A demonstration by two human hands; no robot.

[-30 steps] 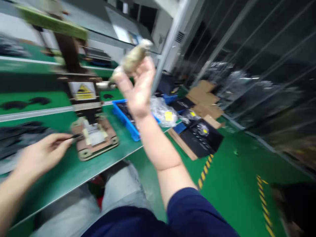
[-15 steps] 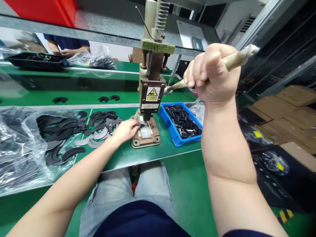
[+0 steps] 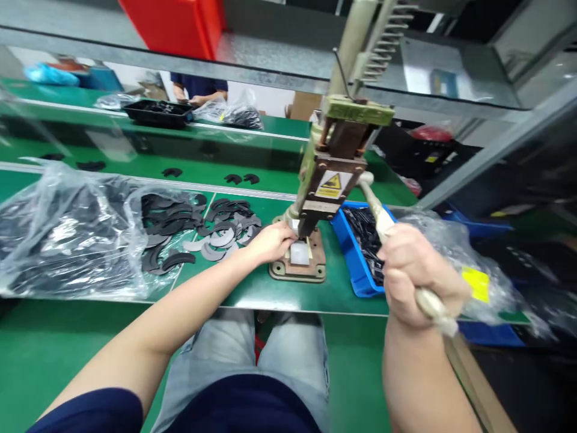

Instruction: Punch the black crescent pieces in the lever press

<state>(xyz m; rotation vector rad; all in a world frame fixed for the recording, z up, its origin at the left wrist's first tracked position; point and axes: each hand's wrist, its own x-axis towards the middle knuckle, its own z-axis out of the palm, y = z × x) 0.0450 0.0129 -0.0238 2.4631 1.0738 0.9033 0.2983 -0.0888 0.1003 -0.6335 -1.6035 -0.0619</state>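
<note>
Lever [image 3: 375,207] gripped in closed right hand [image 3: 417,276]. Left hand [image 3: 270,240] curled at press base [image 3: 297,272]; pinch not discernible. Blue bin [image 3: 356,279] between hands. Black parts [image 3: 216,231] left of left hand.

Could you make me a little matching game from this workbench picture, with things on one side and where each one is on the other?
Things:
1. red plastic crate
2. blue plastic bin of black parts
3. left hand
4. right hand

Places:
A. gripping the pale lever handle of the hand press
B. at the press's metal base
C. on the overhead steel shelf
D. on the green bench, right of the press

Pairs: 1-C; 2-D; 3-B; 4-A.
</note>
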